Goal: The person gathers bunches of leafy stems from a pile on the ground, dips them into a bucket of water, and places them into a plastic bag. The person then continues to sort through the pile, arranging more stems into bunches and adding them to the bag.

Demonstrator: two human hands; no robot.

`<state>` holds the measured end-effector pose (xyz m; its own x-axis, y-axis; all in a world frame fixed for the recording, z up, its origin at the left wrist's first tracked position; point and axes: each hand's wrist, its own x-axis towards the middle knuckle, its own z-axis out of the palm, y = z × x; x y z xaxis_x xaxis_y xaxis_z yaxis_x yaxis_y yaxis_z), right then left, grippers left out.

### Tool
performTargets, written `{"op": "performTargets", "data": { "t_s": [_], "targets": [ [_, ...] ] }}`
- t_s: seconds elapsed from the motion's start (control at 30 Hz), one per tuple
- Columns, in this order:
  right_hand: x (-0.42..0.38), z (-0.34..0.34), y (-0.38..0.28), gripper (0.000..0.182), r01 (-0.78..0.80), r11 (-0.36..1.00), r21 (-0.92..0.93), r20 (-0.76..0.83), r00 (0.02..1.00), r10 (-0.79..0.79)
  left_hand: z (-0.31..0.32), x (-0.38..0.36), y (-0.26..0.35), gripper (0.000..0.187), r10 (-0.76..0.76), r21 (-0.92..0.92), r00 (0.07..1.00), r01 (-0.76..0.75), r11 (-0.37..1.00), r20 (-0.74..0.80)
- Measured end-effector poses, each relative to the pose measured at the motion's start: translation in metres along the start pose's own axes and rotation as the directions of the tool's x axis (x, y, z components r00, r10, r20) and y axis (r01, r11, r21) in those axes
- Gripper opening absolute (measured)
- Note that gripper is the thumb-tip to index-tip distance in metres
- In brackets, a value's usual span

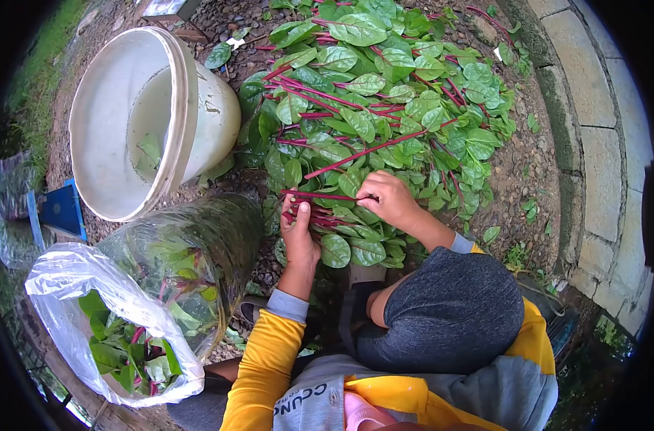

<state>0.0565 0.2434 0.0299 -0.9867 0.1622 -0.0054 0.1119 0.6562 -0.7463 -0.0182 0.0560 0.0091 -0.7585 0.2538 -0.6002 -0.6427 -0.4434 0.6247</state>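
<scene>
My left hand (299, 241) is closed around a small bunch of red-stemmed greens (341, 244), which look like Malabar spinach, with leaves pointing right. One long red stem (319, 195) lies across its fingertips toward my right hand (390, 200). The right thumb and fingers are pinched at that stem's right end. Just beyond both hands spreads a large heap of the same greens (406, 93), glossy leaves mixed with dark red stems. Another long bare stem (381, 152) rests on top of the heap.
A white bucket (215, 108) with some water and a leaf inside tilts at the left. Nearer me stands a clear plastic bag (136, 294) partly filled with greens. A blue object (62, 210) sits at far left. Stone paving (592, 165) edges the gravelly ground on the right.
</scene>
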Motion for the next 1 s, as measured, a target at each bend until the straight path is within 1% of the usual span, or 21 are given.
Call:
{"op": "performTargets", "data": {
  "t_s": [0.07,0.17,0.27,0.3,0.4,0.43,0.53,0.57,0.67,0.77,0.87,0.97,1.0],
  "targets": [
    [0.001,0.001,-0.001,0.014,0.030,0.999,-0.017,0.070,0.997,-0.029,0.001,0.002,-0.002,0.042,0.028,0.037,0.999,-0.027,0.999,-0.018],
    [0.004,-0.005,-0.004,0.014,0.087,0.996,-0.018,0.161,0.983,-0.083,0.004,0.009,-0.002,0.044,-0.007,0.128,0.997,0.017,0.992,-0.076],
    [0.015,-0.028,-0.012,0.014,0.161,0.986,-0.042,0.160,0.975,-0.152,0.008,0.007,0.002,0.043,-0.034,0.105,0.995,0.045,0.993,-0.097],
    [0.019,-0.034,-0.010,0.021,0.176,0.983,-0.044,0.114,0.979,-0.170,0.007,0.007,0.001,0.043,-0.033,0.113,0.995,0.044,0.993,-0.098],
    [0.035,-0.046,-0.009,0.028,0.155,0.943,-0.293,-0.087,0.978,-0.188,0.007,0.007,0.000,0.043,-0.026,0.140,0.995,0.039,0.989,-0.093],
    [0.038,-0.046,-0.002,0.031,0.120,0.919,-0.375,-0.094,0.982,-0.167,0.009,0.005,0.001,0.044,-0.023,0.153,0.996,0.037,0.988,-0.088],
    [0.046,-0.043,0.022,0.031,0.073,0.868,-0.492,-0.130,0.979,-0.156,0.010,0.003,0.002,0.045,-0.015,0.170,0.997,0.029,0.985,-0.080],
    [0.045,-0.043,0.028,0.028,0.074,0.856,-0.512,-0.118,0.981,-0.156,0.010,0.003,0.001,0.046,-0.014,0.171,0.997,0.027,0.985,-0.079],
    [0.042,-0.041,0.038,0.021,0.038,0.862,-0.505,-0.104,0.989,-0.104,0.012,0.004,0.001,0.046,0.009,0.190,0.997,0.006,0.982,-0.081],
    [0.043,-0.036,0.030,0.015,0.075,0.890,-0.449,-0.227,0.954,-0.195,0.011,0.005,0.000,0.047,0.007,0.176,0.998,0.005,0.984,-0.070],
    [0.041,-0.030,0.030,0.013,-0.010,0.847,-0.532,-0.214,0.969,-0.123,0.014,0.004,0.002,0.047,-0.004,0.185,0.997,0.018,0.983,-0.078],
    [0.040,-0.034,0.038,0.013,-0.063,0.875,-0.479,-0.188,0.982,-0.032,0.014,0.005,0.000,0.048,0.008,0.186,0.995,0.012,0.982,-0.103],
    [0.040,-0.038,0.033,0.013,-0.080,0.901,-0.427,-0.213,0.977,-0.015,0.013,0.005,0.000,0.048,0.008,0.185,0.995,0.012,0.983,-0.103]
  ]
}}
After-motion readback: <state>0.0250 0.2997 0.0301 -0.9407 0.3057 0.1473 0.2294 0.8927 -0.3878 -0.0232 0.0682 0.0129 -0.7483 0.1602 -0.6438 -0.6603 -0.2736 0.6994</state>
